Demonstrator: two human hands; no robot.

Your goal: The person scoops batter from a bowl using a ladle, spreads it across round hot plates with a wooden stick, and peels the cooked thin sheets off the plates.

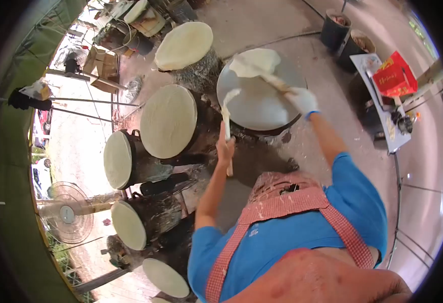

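Wearer's skin (307, 278) fills the bottom edge of the view, with the shirt (282, 230) and apron (289, 204) just beyond it. Beyond the apron is the griddle (262, 103), a round plate reaching to both sides of the view's centre line.

Batter (264, 59), or what appears to be batter, lies on the far part of the griddle, next to the far rim. From the right hand (302, 101) it lies forward and to the left. The right hand is the nearer of the two.

Right hand: closed around the handle of the paddle (276, 82); blur hides the separate fingers. The paddle's long axis runs from the hand, forward and leftward, to the batter. Its far end overlaps the batter; contact depth cannot be told.

Left hand (225, 150): fingers wrapped around the stick (226, 126), outside the griddle's left near rim. The stick's long axis points nearly straight away from the wearer. Its far end carries a pale clump (231, 96) and appears over the griddle's left edge; whether it touches cannot be told. From this hand, the batter lies forward and to the right.
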